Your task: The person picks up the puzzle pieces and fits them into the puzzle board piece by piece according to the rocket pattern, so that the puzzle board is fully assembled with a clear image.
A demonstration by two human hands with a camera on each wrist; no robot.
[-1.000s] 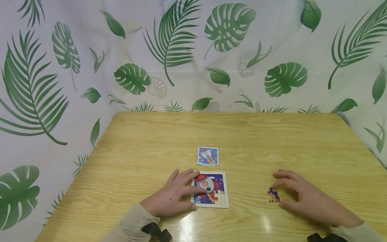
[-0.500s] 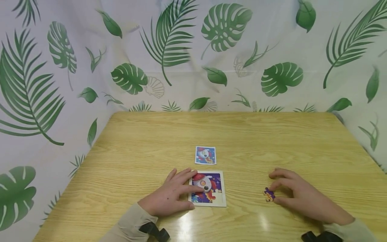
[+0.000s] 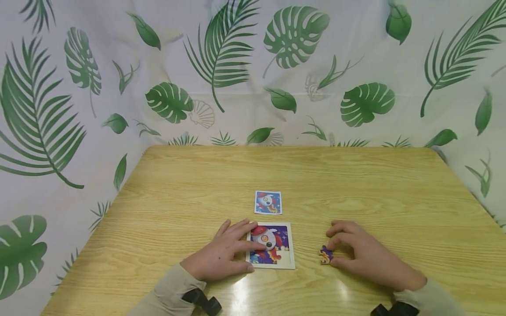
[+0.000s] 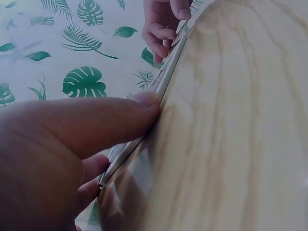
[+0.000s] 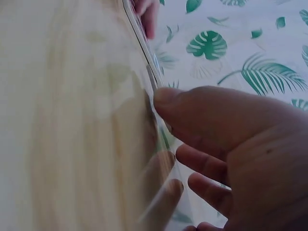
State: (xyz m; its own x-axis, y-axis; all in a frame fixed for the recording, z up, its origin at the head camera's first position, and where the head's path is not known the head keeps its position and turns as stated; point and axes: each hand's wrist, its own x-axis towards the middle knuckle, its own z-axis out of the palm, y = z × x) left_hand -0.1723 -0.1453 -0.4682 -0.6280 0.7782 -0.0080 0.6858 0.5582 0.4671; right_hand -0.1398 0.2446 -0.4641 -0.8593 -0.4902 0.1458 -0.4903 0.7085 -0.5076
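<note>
**Hands at a glossy wooden table**

Head view: lower centre, the left hand (image 3: pixel 223 256) lies flat, fingers straight on the square puzzle board (image 3: pixel 272 245). Lower right, the right hand (image 3: pixel 365 256) pinches a small knobbly puzzle piece (image 3: pixel 326 255) just beside the board.

Wrist views: blurred thumbs against pale woodgrain.

A small picture card (image 3: pixel 268 202) showing a rocket lay flat on the wooden table (image 3: pixel 356 184), near the middle and a little farther back than the other flat things. Behind and to both sides of the table hung a white curtain (image 3: pixel 356 52) printed with green palm and monstera leaves. Glare from a light showed on the table's near edge.
</note>
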